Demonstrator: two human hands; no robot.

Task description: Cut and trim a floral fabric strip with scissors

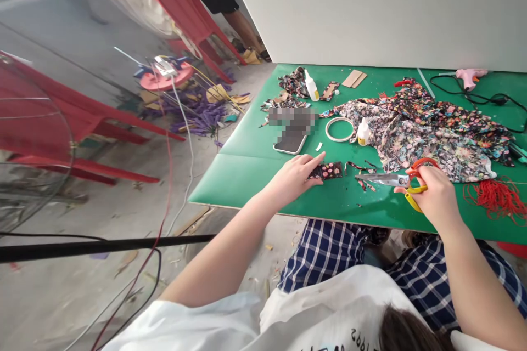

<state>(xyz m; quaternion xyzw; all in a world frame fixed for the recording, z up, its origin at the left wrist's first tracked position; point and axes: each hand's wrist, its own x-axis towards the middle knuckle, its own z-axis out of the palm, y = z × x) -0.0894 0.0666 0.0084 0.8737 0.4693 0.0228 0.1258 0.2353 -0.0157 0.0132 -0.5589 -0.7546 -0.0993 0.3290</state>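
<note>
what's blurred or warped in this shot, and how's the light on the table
Head view: even, soft daylight, only faint shadows on the green table; a pixelated patch hides the top of the phone; the left edge is wide-angle warped, the red chair stretched and smeared; the left hand, right hand and scissors are sharp.

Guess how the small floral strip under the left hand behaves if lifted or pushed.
Probably floppy: the fabric strip looks like the same stuff as the crumpled floral cloth nearby. Likely very light, so it may slide or bunch on the smooth green table; the left hand pins one end. Unlikely to roll or break. The right hand holds scissors.
</note>
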